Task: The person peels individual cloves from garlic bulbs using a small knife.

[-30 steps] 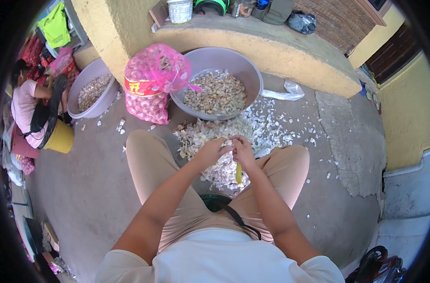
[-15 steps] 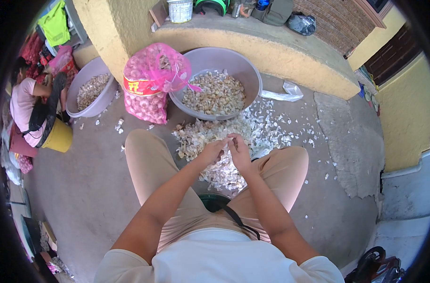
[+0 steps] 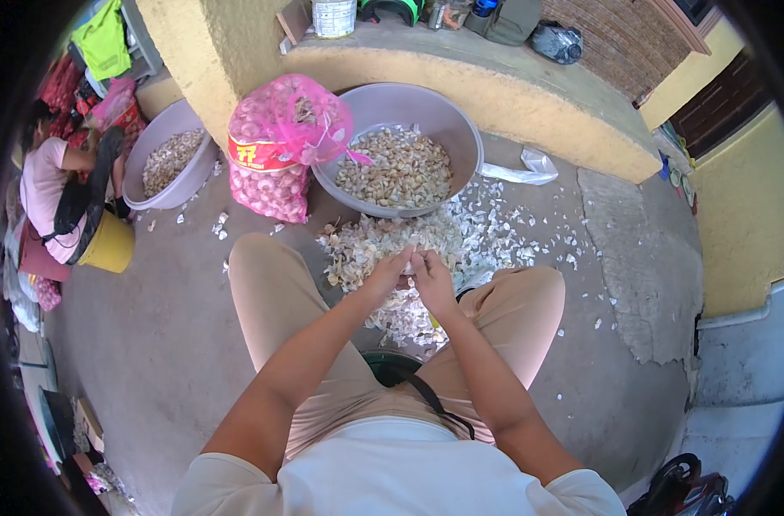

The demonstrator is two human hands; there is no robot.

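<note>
White shows where the left hand (image 3: 385, 277) and right hand (image 3: 435, 279) come together, fingertips pinched around a small pale piece (image 3: 411, 267); what it is cannot be made out. Since a second ago, the fingertips have drawn closer, and the yellow strip (image 3: 435, 321), which hung in plain sight below the right hand, now shows only as a sliver by the wrist. That makes this look like close fingertip work, with little room to see the piece; whether the right hand also holds the strip, I can't tell.

Beneath the hands, between the knees, papery flakes (image 3: 357, 245) lie heaped on the floor (image 3: 177, 327) and scatter off to the right. Just beyond the heap sits a big lavender basin (image 3: 469, 129), partly filled with garlic-like cloves (image 3: 392, 176). Beside it, on the left, stands a pink mesh bag (image 3: 271, 196) of whole bulbs, its gathered top overlapping the basin's rim in this view. The bag and the knees crowd the left side of the reach; the basin's near side looks clearer. A crumpled white sheet (image 3: 538, 168) lies right of the basin.

Farther left, another person (image 3: 48, 181) sits at a yellow bucket (image 3: 110, 245), near a second basin (image 3: 184, 185) with similar contents.
</note>
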